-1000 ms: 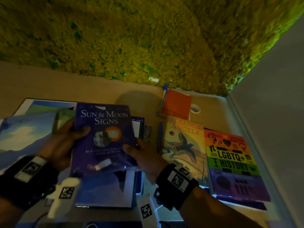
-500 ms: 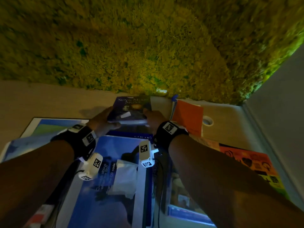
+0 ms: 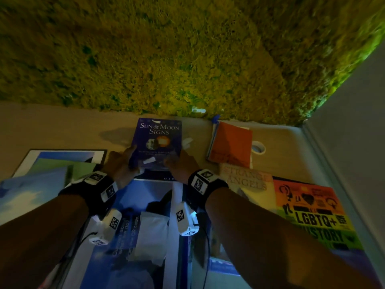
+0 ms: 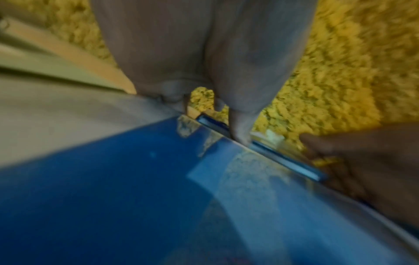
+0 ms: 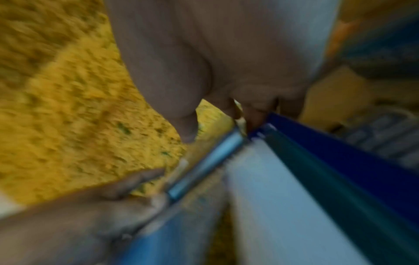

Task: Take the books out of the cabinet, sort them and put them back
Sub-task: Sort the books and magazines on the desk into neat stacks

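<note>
Sorting underway: both hands, left hand (image 3: 119, 163) and right hand (image 3: 180, 165), clasp the purple book (image 3: 158, 140) mid-frame; other books lie spread on the surface (image 3: 52, 126), none returned.

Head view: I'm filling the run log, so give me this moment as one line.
step: placing book | book: flat by moss wall | left hand: grips book | right hand: grips book

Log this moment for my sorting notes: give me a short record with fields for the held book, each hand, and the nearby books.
held book: Sun & Moon Signs, cover up, by the mossy wall
left hand: grips its left edge
right hand: grips its right edge
right of it: orange book
further right, nearer: Strange Angels, LGBTQ+ History, both flat
under the wrists: large blue book
</note>
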`<state>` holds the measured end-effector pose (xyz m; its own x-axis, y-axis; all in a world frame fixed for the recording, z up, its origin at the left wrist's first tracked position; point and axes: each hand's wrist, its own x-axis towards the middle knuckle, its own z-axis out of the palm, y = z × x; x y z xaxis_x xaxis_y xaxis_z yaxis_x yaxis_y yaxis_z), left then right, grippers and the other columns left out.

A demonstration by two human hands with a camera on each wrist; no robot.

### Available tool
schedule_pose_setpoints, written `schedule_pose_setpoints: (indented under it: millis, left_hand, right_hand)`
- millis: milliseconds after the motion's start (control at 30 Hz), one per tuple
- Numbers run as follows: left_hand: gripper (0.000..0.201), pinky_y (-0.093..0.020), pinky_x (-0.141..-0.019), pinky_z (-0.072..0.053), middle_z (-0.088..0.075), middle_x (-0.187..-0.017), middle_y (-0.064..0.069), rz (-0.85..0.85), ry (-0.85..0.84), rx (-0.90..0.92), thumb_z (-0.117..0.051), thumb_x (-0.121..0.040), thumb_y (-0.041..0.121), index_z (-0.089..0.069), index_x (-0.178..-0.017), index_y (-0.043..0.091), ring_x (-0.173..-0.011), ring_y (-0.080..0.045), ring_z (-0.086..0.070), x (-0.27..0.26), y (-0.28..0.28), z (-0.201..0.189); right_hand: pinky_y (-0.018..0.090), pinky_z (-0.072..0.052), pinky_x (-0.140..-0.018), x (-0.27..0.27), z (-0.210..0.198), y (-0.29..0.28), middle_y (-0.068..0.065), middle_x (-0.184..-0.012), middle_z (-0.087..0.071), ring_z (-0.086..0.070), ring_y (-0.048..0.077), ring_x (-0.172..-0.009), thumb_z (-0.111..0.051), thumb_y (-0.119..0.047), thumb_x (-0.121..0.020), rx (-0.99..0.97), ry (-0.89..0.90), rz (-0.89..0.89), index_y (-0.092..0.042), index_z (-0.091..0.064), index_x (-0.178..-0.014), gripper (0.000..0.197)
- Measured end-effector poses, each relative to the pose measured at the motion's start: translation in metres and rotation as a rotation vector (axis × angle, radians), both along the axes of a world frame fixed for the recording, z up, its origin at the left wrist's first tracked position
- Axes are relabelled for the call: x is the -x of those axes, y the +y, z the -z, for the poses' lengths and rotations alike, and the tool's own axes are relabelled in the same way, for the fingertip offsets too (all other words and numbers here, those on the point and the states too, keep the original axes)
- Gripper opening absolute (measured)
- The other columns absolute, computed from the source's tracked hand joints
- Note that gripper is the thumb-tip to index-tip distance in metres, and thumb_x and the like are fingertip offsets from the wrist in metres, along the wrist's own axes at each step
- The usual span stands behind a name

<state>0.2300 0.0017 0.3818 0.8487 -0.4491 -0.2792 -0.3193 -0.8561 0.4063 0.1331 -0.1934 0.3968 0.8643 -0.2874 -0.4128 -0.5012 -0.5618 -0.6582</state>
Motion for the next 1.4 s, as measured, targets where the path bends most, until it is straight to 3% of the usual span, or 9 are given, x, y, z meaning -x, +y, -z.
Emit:
schedule_pose_setpoints:
  millis: [167, 400, 500, 567, 733, 1000, 1133, 1300, 1400]
  left_hand:
    - [0.063, -0.046, -0.094, -0.049, -0.054, -0.135, -0.012, 0.087, -0.151, 0.019, -0.058, -0.079, 0.061, -0.049, -0.135, 0.035, -0.119, -0.035, -0.053, 0.049, -0.022, -0.026]
    - [0.065, -0.037, -0.094, -0.047, -0.056, -0.137, -0.003, 0.265, 0.369, 0.260, -0.058, -0.094, 0.049, -0.040, -0.148, 0.019, -0.122, -0.025, -0.057, 0.163, -0.106, -0.057]
    - [0.018, -0.052, -0.090, -0.054, -0.053, -0.099, -0.002, 0.228, 0.504, 0.227, -0.062, -0.092, 0.048, -0.053, -0.101, 0.034, -0.104, -0.030, -0.059, 0.182, -0.117, -0.052]
    - [0.024, -0.053, -0.082, -0.058, -0.050, -0.087, 0.004, 0.214, 0.571, 0.287, -0.064, -0.092, 0.043, -0.044, -0.080, 0.038, -0.094, -0.029, -0.059, 0.192, -0.120, -0.051]
    - [0.029, -0.045, -0.086, -0.057, -0.068, -0.114, 0.005, 0.257, 0.586, 0.350, -0.069, -0.087, 0.044, -0.062, -0.114, 0.037, -0.103, -0.021, -0.065, 0.199, -0.115, -0.042]
    - [0.059, -0.048, -0.092, -0.056, -0.072, -0.118, 0.009, 0.072, 0.732, 0.716, -0.080, -0.079, 0.022, -0.053, -0.122, 0.052, -0.106, -0.019, -0.070, 0.192, -0.087, -0.044]
    - [0.053, -0.035, -0.072, -0.059, -0.077, -0.104, 0.005, -0.086, 0.705, 0.941, -0.068, -0.083, 0.000, -0.057, -0.112, 0.042, -0.097, -0.022, -0.073, 0.164, -0.070, -0.066]
    - [0.040, -0.046, -0.086, -0.058, -0.073, -0.110, -0.007, -0.219, 0.504, 1.023, -0.064, -0.090, 0.000, -0.062, -0.119, 0.028, -0.108, -0.036, -0.067, 0.098, -0.043, -0.094]
    - [0.046, -0.026, -0.058, -0.058, -0.069, -0.108, -0.007, -0.255, 0.430, 1.015, -0.062, -0.093, 0.002, -0.057, -0.130, 0.027, -0.093, -0.027, -0.069, 0.049, -0.040, -0.100]
  right_hand:
    - [0.042, -0.049, -0.101, 0.047, -0.060, -0.028, 0.015, -0.134, -0.060, -0.057, 0.035, -0.121, -0.053, -0.042, -0.103, 0.050, -0.119, -0.036, -0.010, -0.058, -0.132, 0.043]
    - [0.045, -0.048, -0.097, 0.154, -0.068, -0.110, 0.005, -0.146, -0.050, -0.054, 0.030, -0.125, -0.059, -0.040, -0.100, 0.070, -0.177, 0.270, -0.022, -0.055, -0.139, 0.044]
    - [0.045, -0.049, -0.096, 0.198, -0.041, -0.129, 0.010, -0.139, -0.045, -0.053, 0.034, -0.120, -0.066, -0.044, -0.092, 0.194, -0.089, 0.367, -0.024, -0.049, -0.140, 0.055]
    - [0.044, -0.051, -0.093, 0.218, -0.025, -0.133, 0.012, -0.131, -0.053, -0.057, 0.033, -0.117, -0.069, -0.045, -0.084, 0.255, -0.057, 0.379, -0.022, -0.049, -0.137, 0.061]
    - [0.022, -0.053, -0.055, 0.227, -0.016, -0.128, -0.005, -0.097, -0.065, -0.065, 0.010, -0.079, -0.072, -0.031, -0.090, -0.003, -0.105, 0.454, -0.018, -0.056, -0.121, 0.038]
    - [0.048, -0.059, -0.089, 0.202, -0.036, -0.112, 0.003, -0.118, -0.072, -0.070, 0.029, -0.103, -0.073, -0.051, -0.072, -0.290, -0.232, 0.561, -0.023, -0.066, -0.122, 0.059]
    - [0.039, -0.060, -0.078, 0.170, -0.055, -0.092, -0.002, -0.100, -0.077, -0.072, 0.022, -0.095, -0.065, -0.025, -0.098, -0.487, -0.263, 0.516, -0.024, -0.071, -0.108, 0.012]
    - [0.053, -0.059, -0.091, 0.112, -0.069, -0.046, 0.010, -0.118, -0.075, -0.072, 0.025, -0.103, -0.062, -0.052, -0.095, -0.639, -0.254, 0.478, -0.025, -0.067, -0.122, 0.039]
    - [0.040, -0.064, -0.070, 0.069, -0.059, -0.024, 0.002, -0.136, -0.065, -0.065, 0.027, -0.120, -0.072, -0.041, -0.091, -0.725, -0.183, 0.423, -0.027, -0.057, -0.135, 0.048]
